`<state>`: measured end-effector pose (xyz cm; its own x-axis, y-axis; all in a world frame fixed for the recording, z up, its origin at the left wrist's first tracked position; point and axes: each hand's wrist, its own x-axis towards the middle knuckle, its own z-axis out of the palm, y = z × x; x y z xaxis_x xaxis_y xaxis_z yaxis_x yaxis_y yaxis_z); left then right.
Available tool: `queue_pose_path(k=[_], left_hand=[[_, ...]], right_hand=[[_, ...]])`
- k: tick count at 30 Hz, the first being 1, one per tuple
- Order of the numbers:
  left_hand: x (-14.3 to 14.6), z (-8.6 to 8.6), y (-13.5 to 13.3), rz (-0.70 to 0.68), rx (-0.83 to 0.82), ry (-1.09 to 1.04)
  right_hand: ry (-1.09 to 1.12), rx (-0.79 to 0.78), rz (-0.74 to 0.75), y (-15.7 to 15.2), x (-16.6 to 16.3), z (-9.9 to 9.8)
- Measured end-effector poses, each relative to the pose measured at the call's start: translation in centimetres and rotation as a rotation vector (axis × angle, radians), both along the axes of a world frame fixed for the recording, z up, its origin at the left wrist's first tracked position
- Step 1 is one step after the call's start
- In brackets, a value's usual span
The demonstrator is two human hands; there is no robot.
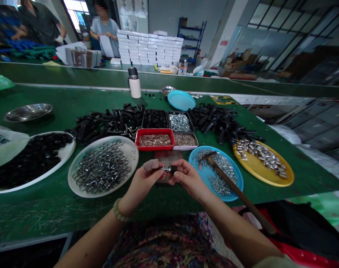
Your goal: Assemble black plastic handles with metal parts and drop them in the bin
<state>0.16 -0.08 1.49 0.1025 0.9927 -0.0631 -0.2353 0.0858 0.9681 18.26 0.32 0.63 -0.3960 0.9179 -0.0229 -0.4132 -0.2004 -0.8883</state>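
My left hand [150,174] and my right hand [187,175] meet above a flat metal plate [169,156]. Between their fingertips is a small part made up of a silvery metal bolt [166,169] and a black piece [173,169]. The left fingers pinch the metal end, and one of them wears a pale wrap. My right thumb and fingers close on the black end. A red tray [155,146] of small pins lies just beyond my hands. Beside my right hand, a hammer [228,182] rests across a blue plate [192,158] of nuts.
Left are a white plate [134,150] of metal rings and a tray [70,150] of black parts. A yellow plate [251,171] holds metal sleeves at right. Black handles [113,121] are heaped behind. A bottle [135,85] stands farther back; two people work beyond.
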Motion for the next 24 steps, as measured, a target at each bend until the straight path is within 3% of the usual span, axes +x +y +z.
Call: queue_pose_path(k=[5, 10, 19, 24], left_hand=[[0.6, 0.7, -1.1, -0.028, 0.093, -0.004], [1.2, 1.9, -2.4, -0.124, 0.343, 0.136], [1.6, 2.8, -4.3, -0.120, 0.590, 0.297], [1.8, 4.0, -4.9, -0.150, 0.617, 0.352]], right_hand=[[-0.038, 0.083, 0.015, -0.9, 0.5, 0.2], [-0.101, 0.217, 0.062, -2.2, 0.8, 0.5], [-0.449, 0.668, -0.010, -4.1, 2.6, 3.1], [-0.440, 0.640, 0.008, -4.9, 2.9, 3.8]])
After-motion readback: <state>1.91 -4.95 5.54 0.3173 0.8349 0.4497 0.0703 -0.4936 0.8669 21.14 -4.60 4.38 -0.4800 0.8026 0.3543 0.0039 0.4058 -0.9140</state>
